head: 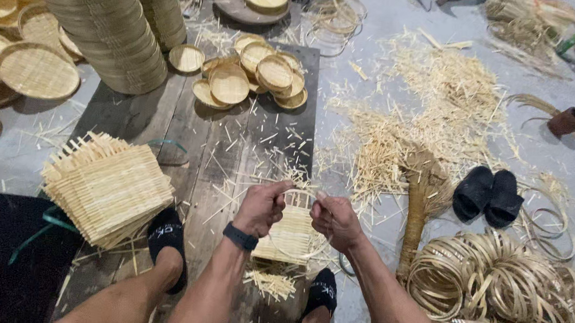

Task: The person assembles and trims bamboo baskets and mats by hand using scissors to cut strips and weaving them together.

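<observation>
left hand (261, 208) fingers clamped on bamboo ring (297, 196) | right hand (335, 218) pinching same ring | woven mat (288, 239) beneath | wooden board (189, 156) under feet

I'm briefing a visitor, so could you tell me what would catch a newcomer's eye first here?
Both hands, the left hand and right hand, grip a small woven bamboo mat with a hoop at centre. A tall stack of round trays rises at upper left, and coiled bamboo hoops pile at lower right.
</observation>
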